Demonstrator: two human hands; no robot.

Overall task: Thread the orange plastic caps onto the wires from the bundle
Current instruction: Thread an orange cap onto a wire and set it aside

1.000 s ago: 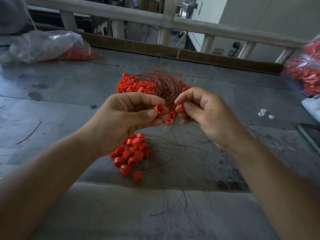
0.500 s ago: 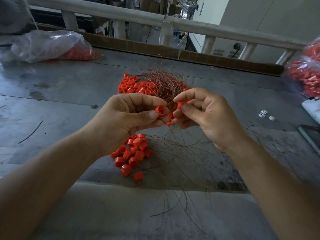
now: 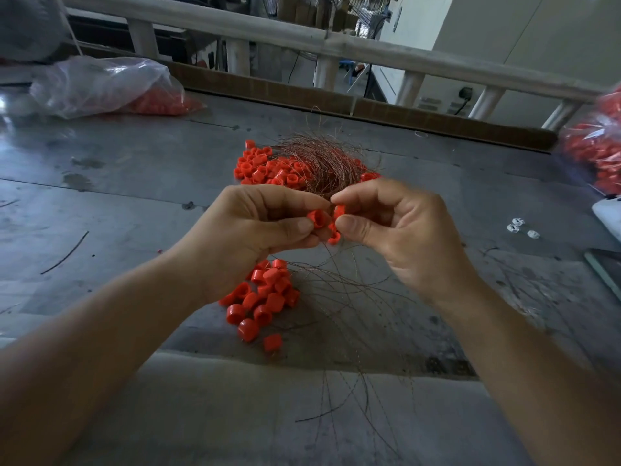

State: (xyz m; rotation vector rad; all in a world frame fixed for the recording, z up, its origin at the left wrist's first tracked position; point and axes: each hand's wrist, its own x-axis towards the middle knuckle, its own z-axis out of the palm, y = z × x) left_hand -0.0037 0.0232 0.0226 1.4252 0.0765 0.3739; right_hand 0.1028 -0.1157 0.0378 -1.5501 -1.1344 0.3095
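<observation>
My left hand [image 3: 255, 237] pinches an orange cap [image 3: 316, 218] between thumb and fingers, its open end facing right. My right hand [image 3: 400, 237] pinches a second orange cap [image 3: 338, 211] right beside it, fingertips nearly touching the left ones. Thin wires hang down from between the two hands. Behind the hands lies the brown wire bundle [image 3: 322, 163] on a heap of orange caps [image 3: 265, 166]. A nearer pile of orange caps [image 3: 262, 299] lies under my left wrist, with loose wires [image 3: 349, 314] spread to its right.
A clear bag of orange caps [image 3: 111, 87] lies at the far left; another bag of caps [image 3: 598, 146] is at the right edge. Small white pieces [image 3: 521, 227] lie at the right. A grey metal table [image 3: 117, 183] has a pale front edge [image 3: 235, 415] and a railing [image 3: 302, 35] behind.
My two hands have closed the gap, bringing the right hand's cap up against the left hand's cap. The right thumb and forefinger have shifted slightly up and left.
</observation>
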